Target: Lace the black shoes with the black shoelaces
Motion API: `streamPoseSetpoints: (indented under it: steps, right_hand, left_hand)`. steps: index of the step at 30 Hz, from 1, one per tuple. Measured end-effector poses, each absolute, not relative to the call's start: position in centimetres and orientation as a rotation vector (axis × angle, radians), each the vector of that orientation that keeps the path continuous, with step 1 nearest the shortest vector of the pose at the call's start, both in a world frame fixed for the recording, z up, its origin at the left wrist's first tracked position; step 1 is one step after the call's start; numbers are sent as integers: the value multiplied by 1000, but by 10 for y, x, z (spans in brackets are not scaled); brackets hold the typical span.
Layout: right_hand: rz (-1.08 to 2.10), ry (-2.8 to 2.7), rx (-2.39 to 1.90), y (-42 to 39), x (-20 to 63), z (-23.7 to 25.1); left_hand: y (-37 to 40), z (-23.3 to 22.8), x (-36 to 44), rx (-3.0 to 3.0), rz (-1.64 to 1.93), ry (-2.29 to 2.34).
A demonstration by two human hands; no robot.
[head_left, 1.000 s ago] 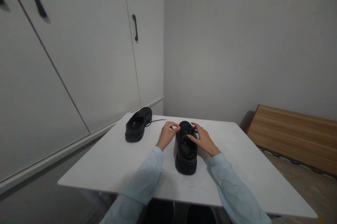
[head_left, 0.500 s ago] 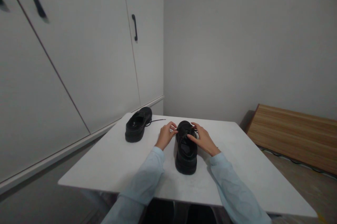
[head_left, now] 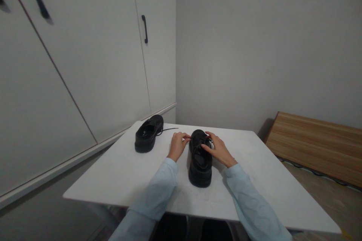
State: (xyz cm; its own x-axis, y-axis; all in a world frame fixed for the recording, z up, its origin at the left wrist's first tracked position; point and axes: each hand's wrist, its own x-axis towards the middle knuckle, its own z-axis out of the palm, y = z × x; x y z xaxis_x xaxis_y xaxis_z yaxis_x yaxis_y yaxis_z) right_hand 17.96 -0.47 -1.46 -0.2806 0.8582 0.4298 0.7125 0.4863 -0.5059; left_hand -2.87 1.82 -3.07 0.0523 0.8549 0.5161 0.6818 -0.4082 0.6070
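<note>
A black lace-up shoe [head_left: 200, 175] stands on the white table in front of me, its heel towards me and its toe pointing away. At its left side, my left hand [head_left: 178, 146] is closed in a pinch on what looks like the shoelace, close to the eyelets; the lace itself barely shows between the fingertips. My right hand [head_left: 220, 151] grips the shoe from the right, thumb on the tongue area and fingers by the front of the lacing. Dark lace loops show near those fingers.
The matching black shoe [head_left: 144, 143] stands at the table's back left, a loose lace [head_left: 170, 129] trailing right from it. White cabinets [head_left: 113, 63] line the left, and a grey wall [head_left: 254, 52] rises behind the white table [head_left: 121, 180]. A wooden board [head_left: 316, 143] leans at right.
The fingers of my left hand have drawn together into a tighter pinch beside the shoe. My right hand and both shoes have hardly moved.
</note>
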Motion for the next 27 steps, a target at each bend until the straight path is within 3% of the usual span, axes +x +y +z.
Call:
streamPoseSetpoints:
  steps: [27]
  right_hand:
    - [271, -2076, -1297, -4, 180, -14]
  left_hand:
    - [35, -39, -36, 1446, 1743, 1295]
